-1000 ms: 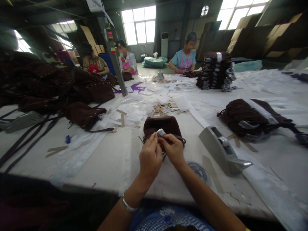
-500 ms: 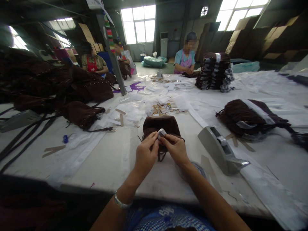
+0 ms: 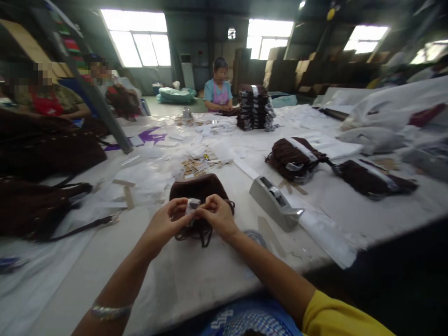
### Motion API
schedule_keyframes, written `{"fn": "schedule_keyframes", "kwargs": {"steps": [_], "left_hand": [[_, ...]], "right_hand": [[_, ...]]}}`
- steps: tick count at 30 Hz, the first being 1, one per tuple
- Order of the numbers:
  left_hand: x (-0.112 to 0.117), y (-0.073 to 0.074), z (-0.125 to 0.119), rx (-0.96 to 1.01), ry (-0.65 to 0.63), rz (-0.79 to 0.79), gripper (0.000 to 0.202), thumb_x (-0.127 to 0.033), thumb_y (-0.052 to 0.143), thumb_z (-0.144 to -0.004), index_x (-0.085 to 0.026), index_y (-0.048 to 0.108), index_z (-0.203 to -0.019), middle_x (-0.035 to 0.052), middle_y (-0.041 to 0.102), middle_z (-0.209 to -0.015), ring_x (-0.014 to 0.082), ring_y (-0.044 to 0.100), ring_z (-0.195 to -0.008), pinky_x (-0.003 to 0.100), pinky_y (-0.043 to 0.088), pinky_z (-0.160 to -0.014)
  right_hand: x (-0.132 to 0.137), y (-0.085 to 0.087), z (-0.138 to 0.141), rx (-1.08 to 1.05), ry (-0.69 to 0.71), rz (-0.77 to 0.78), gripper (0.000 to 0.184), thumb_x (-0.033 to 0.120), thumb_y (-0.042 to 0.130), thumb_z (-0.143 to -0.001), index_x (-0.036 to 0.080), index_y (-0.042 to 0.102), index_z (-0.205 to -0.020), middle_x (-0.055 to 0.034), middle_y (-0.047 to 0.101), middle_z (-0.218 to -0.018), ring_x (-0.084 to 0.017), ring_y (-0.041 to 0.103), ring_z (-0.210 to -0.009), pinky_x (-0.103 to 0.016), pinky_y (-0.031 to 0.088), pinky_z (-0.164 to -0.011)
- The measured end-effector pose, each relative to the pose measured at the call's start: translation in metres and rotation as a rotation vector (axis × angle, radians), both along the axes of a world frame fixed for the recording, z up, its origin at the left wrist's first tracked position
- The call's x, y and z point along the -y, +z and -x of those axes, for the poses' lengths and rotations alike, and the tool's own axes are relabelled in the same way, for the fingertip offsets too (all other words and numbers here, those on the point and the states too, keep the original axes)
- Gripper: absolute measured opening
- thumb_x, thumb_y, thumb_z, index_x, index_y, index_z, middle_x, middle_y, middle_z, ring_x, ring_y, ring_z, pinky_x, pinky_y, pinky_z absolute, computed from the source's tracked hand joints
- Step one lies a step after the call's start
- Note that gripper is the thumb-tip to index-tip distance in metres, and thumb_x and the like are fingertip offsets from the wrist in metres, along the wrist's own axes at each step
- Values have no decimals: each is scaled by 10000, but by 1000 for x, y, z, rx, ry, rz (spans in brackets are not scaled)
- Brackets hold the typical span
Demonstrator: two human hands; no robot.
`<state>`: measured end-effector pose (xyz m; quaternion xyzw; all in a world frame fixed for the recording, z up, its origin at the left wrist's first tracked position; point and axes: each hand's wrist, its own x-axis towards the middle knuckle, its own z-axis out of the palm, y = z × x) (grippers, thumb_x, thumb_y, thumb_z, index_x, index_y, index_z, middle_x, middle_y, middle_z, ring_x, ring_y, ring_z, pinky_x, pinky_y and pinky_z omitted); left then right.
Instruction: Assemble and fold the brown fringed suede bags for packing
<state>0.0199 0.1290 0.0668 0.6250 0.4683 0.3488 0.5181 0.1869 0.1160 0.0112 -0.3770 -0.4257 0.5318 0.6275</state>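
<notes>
My left hand point(image 3: 166, 224) and my right hand point(image 3: 217, 215) meet over a small dark brown suede pouch point(image 3: 199, 189) that lies on the white table point(image 3: 196, 275). Both hands pinch a small white wrapped piece point(image 3: 192, 206) between their fingertips, just above the pouch's near edge. Dark cords point(image 3: 201, 233) of the pouch hang out under my hands. A grey tape dispenser point(image 3: 275, 203) stands a short way to the right of my right hand.
Brown fringed bags point(image 3: 294, 158) lie at right, a tall stack of wrapped ones point(image 3: 255, 107) farther back. Dark bags with straps point(image 3: 42, 205) pile up at left. Paper tags point(image 3: 196, 163) and white strips litter the middle. Other people sit at the far side.
The camera has swung to the right, so the table's right edge and more bags show. My hands still pinch the white piece over the pouch, shifted left in view.
</notes>
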Motion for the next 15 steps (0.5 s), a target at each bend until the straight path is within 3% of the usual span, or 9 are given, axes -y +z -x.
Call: {"fn": "schedule_keyframes", "kwargs": {"steps": [6, 8, 10, 12, 15], "left_hand": [[-8, -20, -5, -53, 137, -15, 596, -467, 821, -643, -177, 640, -1131, 103, 735, -1054, 295, 693, -987, 318, 586, -750], [-7, -27, -6, -52, 170, 10, 609, -459, 832, -617, -188, 644, -1128, 99, 740, -1049, 302, 697, -982, 313, 596, -715], [-5, -33, -4, -47, 190, 12, 601, -450, 835, -609, -199, 646, -1121, 90, 741, -1050, 302, 693, -999, 302, 598, -699], [-6, -38, 0, -27, 199, 11, 591, -450, 828, -621, -204, 641, -1124, 82, 740, -1049, 297, 691, -1006, 287, 595, -682], [-11, -44, 4, 7, 197, 28, 602, -442, 826, -639, -204, 624, -1154, 78, 736, -1051, 283, 695, -990, 271, 583, -675]], "right_hand": [[-7, -5, -1, 124, -31, 45, 466, 515, 837, -603, 219, 529, -791, 15, 699, -751, -206, 708, -695, -298, 581, -663], [-1, 1, -15, 232, 43, 26, 397, 491, 799, -677, 206, 611, -879, 5, 708, -762, -204, 714, -725, -293, 575, -680], [9, 11, -47, 400, 42, -36, 343, 443, 741, -765, 217, 661, -1010, -9, 729, -848, -198, 714, -795, -307, 571, -750], [25, 20, -96, 667, -166, -115, 274, 389, 694, -827, 243, 691, -1059, -24, 731, -1003, -198, 698, -916, -336, 540, -871], [63, 25, -185, 1070, -583, -74, 187, 334, 669, -847, 243, 725, -1001, -64, 697, -1151, -253, 628, -1110, -438, 435, -1035]]}}
